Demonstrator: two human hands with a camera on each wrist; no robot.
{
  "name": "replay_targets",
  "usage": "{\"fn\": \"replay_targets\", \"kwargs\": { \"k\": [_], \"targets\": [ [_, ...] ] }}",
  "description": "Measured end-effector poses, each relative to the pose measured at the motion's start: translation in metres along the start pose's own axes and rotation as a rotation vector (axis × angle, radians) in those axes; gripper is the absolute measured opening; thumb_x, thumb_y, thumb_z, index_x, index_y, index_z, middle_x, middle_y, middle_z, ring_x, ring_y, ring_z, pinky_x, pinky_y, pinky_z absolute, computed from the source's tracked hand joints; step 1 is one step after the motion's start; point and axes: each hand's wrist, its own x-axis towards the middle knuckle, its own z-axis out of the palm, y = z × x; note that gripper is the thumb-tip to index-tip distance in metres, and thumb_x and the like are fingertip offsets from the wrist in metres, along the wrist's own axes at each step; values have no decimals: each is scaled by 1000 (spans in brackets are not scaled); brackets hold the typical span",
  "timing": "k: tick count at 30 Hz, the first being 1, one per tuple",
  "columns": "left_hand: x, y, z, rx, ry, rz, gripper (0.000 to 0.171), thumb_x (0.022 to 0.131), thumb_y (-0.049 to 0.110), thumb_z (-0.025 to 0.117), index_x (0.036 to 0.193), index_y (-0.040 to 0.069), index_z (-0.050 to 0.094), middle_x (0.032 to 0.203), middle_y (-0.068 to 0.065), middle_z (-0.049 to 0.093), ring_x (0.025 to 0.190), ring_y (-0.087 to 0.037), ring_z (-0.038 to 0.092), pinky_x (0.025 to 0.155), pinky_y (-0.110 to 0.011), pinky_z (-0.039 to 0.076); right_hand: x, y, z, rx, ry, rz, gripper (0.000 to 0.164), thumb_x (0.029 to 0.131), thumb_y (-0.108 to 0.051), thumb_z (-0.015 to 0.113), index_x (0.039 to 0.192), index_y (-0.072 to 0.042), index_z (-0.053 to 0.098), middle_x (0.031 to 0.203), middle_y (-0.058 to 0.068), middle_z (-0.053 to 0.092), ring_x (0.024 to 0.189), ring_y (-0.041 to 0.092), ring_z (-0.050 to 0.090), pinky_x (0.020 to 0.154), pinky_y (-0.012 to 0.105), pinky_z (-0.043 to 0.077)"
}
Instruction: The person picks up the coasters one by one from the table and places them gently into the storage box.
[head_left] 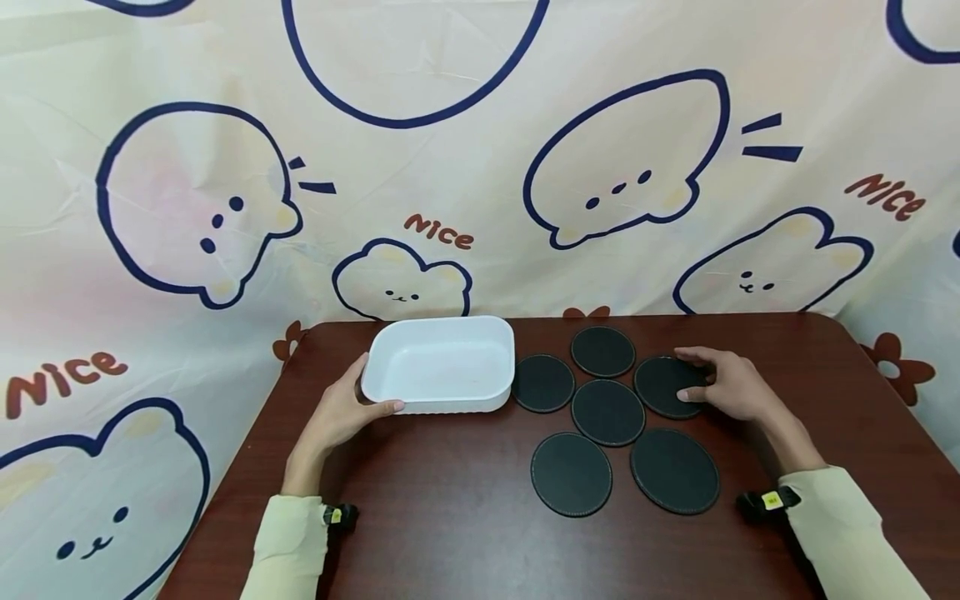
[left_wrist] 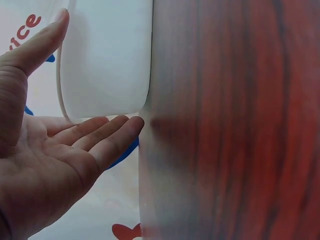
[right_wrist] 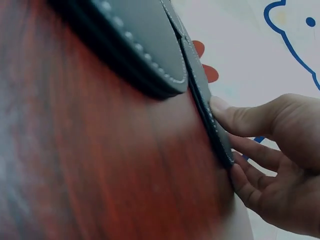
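Note:
A white rectangular plastic basin [head_left: 438, 367] stands near the back edge of the table. My left hand [head_left: 341, 410] holds it by its near left corner. The thumb lies on the front wall and the fingers lie along the left end, as the left wrist view of the basin [left_wrist: 107, 55] shows. My right hand [head_left: 731, 385] pinches the right side of a round black coaster [head_left: 663, 385], thumb on the near rim and index finger on the far rim. In the right wrist view, the coaster's stitched edge [right_wrist: 212, 117] sits between thumb and fingers.
Several more black coasters lie flat to the left of and below the held one, among them a back one [head_left: 603, 351], a middle one [head_left: 607, 412] and two front ones [head_left: 572, 473]. A printed cloth [head_left: 480, 167] hangs behind the dark wooden table [head_left: 450, 517].

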Motion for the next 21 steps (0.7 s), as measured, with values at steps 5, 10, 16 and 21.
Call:
{"fn": "replay_targets", "kwargs": {
  "k": [5,10,16,21],
  "targets": [
    [0,-2,1,6,-1,7,122,86,53,88,172,5,16,170,-27,37,149,-46,45,123,-71,37,-1,0,1,20,71,17,68,92,-11,84,153,1,56,141,32,65,127,49,63,101,64,55],
    [0,-3,1,-9,3,6,121,86,53,89,172,6,17,170,-26,38,149,-46,46,123,-71,37,-2,1,-1,48,107,62,68,92,-12,84,152,2,56,138,31,68,123,49,65,98,62,57],
    [0,-3,0,-18,5,-4,122,85,52,89,172,6,17,169,-26,39,148,-45,47,123,-71,36,-2,6,-7,75,81,122,67,94,-20,85,151,3,57,135,34,67,116,43,66,80,28,59],
    [-1,-4,-1,-38,5,7,118,86,47,90,172,7,19,167,-25,43,144,-44,51,121,-68,41,-2,7,-11,93,53,143,62,97,-21,81,148,6,58,128,33,68,98,29,68,68,23,57]
  ]
}}
